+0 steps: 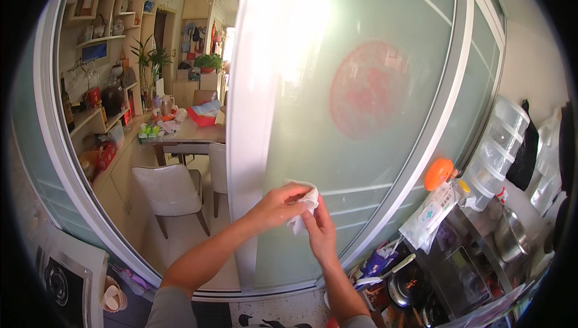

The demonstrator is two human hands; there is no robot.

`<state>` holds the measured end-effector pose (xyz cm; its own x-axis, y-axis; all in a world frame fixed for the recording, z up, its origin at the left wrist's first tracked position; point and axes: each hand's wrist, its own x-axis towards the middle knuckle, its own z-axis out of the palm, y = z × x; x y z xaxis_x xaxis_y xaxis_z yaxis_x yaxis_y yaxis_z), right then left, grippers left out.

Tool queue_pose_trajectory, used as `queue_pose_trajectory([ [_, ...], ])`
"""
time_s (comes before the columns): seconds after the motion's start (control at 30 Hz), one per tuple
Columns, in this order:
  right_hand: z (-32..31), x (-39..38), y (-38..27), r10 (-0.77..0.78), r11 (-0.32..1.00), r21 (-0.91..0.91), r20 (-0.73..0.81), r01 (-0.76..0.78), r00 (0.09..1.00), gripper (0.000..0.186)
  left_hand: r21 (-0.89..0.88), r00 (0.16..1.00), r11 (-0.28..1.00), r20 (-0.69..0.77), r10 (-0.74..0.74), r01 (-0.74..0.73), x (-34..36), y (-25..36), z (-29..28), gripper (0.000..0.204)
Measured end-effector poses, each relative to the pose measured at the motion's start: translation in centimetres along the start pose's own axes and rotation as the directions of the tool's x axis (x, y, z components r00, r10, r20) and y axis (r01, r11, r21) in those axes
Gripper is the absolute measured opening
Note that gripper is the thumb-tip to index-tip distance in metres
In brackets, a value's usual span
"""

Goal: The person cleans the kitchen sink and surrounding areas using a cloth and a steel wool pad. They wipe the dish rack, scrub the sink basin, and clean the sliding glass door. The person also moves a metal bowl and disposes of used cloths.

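Note:
A crumpled white tissue or thin cloth (310, 196) is between my two hands, in front of a frosted glass sliding door (337, 168). My left hand (276, 207) has its fingers closed on the white piece from the left. On the other side, my right hand (321, 227) pinches it between thumb and fingers. Part of it hangs down between the hands. Whether it is paper or fabric cannot be made out. A faded red round decoration (370, 90) is on the glass above.
Left of the white door frame (256, 117), an opening shows a dining table (192, 132) and chairs (170, 192). A stove (60, 283) is at the lower left. At right stand clear stacked drawers (497, 147), a steel pot (510, 234), and a rack with pans (404, 286).

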<state>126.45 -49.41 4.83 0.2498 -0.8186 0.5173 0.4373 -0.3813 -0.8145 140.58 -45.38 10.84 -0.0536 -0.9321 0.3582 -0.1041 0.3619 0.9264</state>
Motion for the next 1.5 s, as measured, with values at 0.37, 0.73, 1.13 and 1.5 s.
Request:
queue_pose_trajectory([
  [0.37, 8.3, 14.5, -11.1, -0.651, 0.666, -0.376, 0.13, 0.644, 0.748, 0.027, 0.528, 0.701, 0.711, -0.272, 0.659, -0.465, -6.1, 4.7, -7.0, 0.025],
  [0.73, 14.9, 18.0, -3.8, -0.397, -0.29, -0.552, 0.812, 0.782, 0.427, 0.035, 0.133, 0.809, 0.983, -0.56, 0.177, -0.122, -10.6, -7.1, -10.8, 0.01],
  [1.13, 16.9, 29.8, -17.7, -0.83, -0.258, -0.499, 0.553, 0.828, 0.075, 0.033, 0.314, 0.78, 0.939, -0.55, 0.298, -0.138, -7.0, -9.5, -11.0, 0.02],
  [1.5, 7.1, 14.7, -2.0, -0.078, 0.03, -0.642, 0.763, 0.766, 0.642, 0.046, 0.262, 0.785, 0.962, -0.581, 0.217, -0.072, -7.7, -11.3, -11.7, 0.021],
])
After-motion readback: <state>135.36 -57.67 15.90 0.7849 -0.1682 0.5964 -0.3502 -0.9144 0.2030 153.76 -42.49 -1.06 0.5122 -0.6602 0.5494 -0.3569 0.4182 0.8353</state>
